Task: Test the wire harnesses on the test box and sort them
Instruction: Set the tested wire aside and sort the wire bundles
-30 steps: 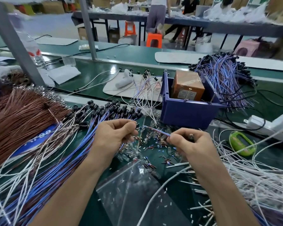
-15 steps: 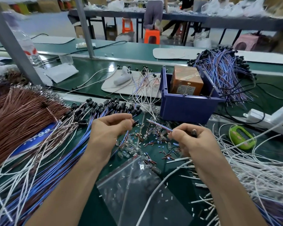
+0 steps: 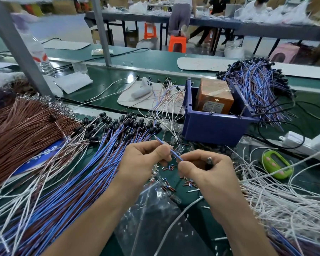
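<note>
**A:** What is hiding from you here?

**B:** The lower end of the blue wire is disappearing into the right hand. Something small and dark is peeking out between its curled fingers. It is possibly a connector, but I cannot tell. Both forearms are running off the bottom edge.

**A:** And the wire itself?

**B:** It is showing thin and straight, slanting up to the left, just above the desk in the middle of the view. The left hand is pinching it between thumb and forefinger, with the tip poking out beyond them. The right hand's fingers are clamping on it lower down. The two hands are sitting just beside each other.

**A:** What is crowding around them?

**B:** A blue-and-brown harness pile with black ends is fanning out on the left, and brown wires are lying beyond it. White wires are sprawling on the right near a green device. A clear plastic bag is lying between the wrists, with small cut bits scattered around it. Behind the hands a blue bin is holding an orange box, and a second harness pile is lying past it.
</note>
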